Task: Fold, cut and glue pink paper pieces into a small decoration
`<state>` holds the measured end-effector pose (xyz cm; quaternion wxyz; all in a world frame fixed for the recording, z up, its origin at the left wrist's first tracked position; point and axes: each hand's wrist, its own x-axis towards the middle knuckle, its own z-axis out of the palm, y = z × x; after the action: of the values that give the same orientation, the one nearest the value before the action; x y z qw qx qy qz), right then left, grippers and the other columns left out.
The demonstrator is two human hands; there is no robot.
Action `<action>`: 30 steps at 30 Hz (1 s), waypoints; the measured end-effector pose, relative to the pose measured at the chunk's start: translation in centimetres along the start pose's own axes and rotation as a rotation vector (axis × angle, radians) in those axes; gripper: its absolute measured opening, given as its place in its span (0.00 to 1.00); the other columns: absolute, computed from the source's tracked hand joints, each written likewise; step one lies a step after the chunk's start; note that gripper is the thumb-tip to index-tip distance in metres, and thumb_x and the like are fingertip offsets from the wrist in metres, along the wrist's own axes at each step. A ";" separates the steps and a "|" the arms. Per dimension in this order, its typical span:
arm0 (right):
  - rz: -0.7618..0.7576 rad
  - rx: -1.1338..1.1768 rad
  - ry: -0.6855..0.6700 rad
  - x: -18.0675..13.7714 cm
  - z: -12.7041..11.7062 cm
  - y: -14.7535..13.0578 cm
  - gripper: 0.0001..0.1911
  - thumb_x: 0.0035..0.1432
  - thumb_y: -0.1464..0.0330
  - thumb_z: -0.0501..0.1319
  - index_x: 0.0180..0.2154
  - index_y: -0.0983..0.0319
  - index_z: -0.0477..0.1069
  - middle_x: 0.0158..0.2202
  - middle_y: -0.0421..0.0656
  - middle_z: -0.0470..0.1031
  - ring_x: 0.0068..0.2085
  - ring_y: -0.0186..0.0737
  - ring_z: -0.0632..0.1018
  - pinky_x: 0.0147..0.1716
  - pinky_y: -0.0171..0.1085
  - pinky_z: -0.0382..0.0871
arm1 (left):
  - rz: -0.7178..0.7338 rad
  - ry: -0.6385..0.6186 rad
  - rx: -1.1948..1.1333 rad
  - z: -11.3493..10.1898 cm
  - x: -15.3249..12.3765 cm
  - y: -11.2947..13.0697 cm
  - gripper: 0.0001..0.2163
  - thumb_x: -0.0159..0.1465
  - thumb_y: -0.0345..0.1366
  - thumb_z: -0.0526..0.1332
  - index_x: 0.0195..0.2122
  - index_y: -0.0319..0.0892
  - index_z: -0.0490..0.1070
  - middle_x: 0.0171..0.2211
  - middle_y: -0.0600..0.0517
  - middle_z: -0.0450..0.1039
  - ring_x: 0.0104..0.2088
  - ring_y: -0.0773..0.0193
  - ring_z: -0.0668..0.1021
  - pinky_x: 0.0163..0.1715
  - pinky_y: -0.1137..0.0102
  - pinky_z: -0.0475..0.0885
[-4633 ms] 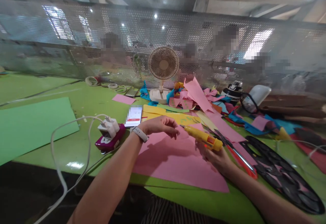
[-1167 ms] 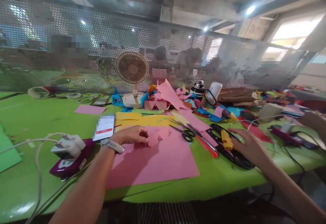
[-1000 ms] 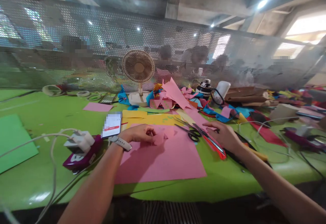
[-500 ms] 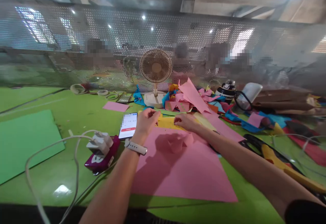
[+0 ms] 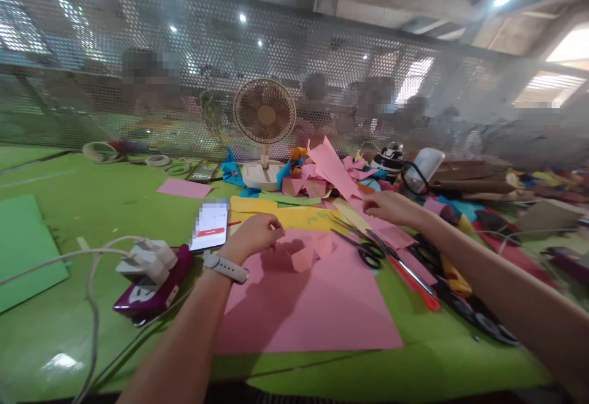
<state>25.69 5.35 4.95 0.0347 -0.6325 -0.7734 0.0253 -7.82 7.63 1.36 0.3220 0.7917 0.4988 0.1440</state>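
Observation:
My left hand (image 5: 257,235) hovers over the top left part of a large pink paper sheet (image 5: 308,318). Its fingers are loosely bent and apart, with nothing seen in them. Just right of it, a folded pink paper piece (image 5: 309,254) rests on the sheet. Yellow paper (image 5: 299,217) with green marks lies beyond. Over pink paper strips to the right is my right hand (image 5: 389,208), its fingers curled together; whatever they may hold is hidden. Black-handled scissors (image 5: 363,249) and a red-handled tool (image 5: 414,278) lie nearer me, below that hand.
A phone (image 5: 210,226) and a purple power strip (image 5: 159,287) with white plugs and cables are at the left. Behind stand a desk fan (image 5: 264,113) and a heap of paper scraps (image 5: 317,177). Green paper (image 5: 27,251) lies far left.
My right hand has moved right, off the yellow paper, uncovering the scissors and red-handled tool. My left hand has drawn back toward me, and its fingers have dropped. The view has shifted right.

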 end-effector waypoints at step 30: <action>0.171 0.269 0.137 -1.1 7.2 -1.5 0.11 0.51 0.61 0.58 0.25 0.62 0.67 0.25 0.42 0.73 0.28 0.37 0.73 0.24 0.33 0.57 | 0.021 0.029 -0.109 0.5 0.5 -0.9 0.16 0.54 0.48 0.57 0.34 0.39 0.71 0.24 0.49 0.76 0.25 0.62 0.77 0.24 0.73 0.65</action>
<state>23.79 3.98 -2.13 0.1692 -0.6860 -0.7021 0.0883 -7.92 8.18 0.29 0.3559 0.7761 0.4864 0.1855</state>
